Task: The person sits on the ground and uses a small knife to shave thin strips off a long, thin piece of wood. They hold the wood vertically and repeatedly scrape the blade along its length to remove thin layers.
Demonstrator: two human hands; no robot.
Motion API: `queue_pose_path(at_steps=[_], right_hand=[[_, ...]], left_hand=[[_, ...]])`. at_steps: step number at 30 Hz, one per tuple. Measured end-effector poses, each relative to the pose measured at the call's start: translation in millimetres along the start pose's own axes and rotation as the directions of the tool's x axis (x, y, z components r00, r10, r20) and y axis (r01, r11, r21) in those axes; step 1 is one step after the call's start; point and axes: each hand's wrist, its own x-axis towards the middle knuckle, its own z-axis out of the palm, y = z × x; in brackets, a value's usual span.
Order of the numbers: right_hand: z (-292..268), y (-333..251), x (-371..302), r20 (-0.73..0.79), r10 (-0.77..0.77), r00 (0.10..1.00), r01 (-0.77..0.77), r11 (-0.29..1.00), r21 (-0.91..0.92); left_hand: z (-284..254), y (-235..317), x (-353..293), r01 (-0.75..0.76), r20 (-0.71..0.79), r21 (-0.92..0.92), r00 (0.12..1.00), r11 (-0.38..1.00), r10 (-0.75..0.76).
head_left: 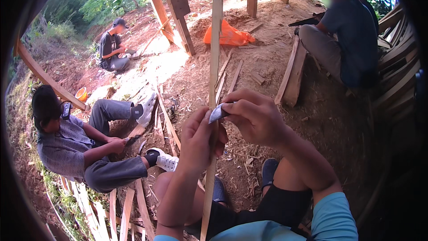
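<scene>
A long, narrow strip of pale wood (pixel 215 49) stands nearly upright in front of me, running from the top of the picture down between my legs. My left hand (pixel 199 136) is closed around it at about mid-length. In the fingers of my right hand (pixel 254 115) is a short knife, its grey blade (pixel 216 114) lying against the strip just by my left thumb. The knife's handle is mostly hidden by my right fingers.
A seated person (pixel 67 138) works at the left, another (pixel 113 47) farther back, and more people (pixel 343 35) at the right. Loose wood strips (pixel 127 212), wooden posts (pixel 178 18), an orange bag (pixel 229 35) and stacked timber (pixel 403 71) lie or stand around on shavings-strewn dirt.
</scene>
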Motion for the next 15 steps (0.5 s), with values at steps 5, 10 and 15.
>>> queue_pose_path(at_steps=[5,10,15], right_hand=[[2.3,-0.7,-2.8,-0.061,-0.007,0.998,0.002,0.996,-0.085],[1.5,-1.2,0.3,-0.097,-0.052,0.994,0.041,0.993,-0.109],[3.0,-0.2,5.8,-0.196,0.041,0.980,-0.056,0.996,-0.073]], left_hand=[[4.8,-2.8,-0.2,-0.010,-0.028,-0.044,1.000,0.999,0.009],[5.8,-2.7,-3.7,-0.025,-0.001,-0.057,1.000,0.998,0.025],[13.3,-1.5,-5.9,-0.028,0.020,-0.020,0.999,0.999,0.029]])
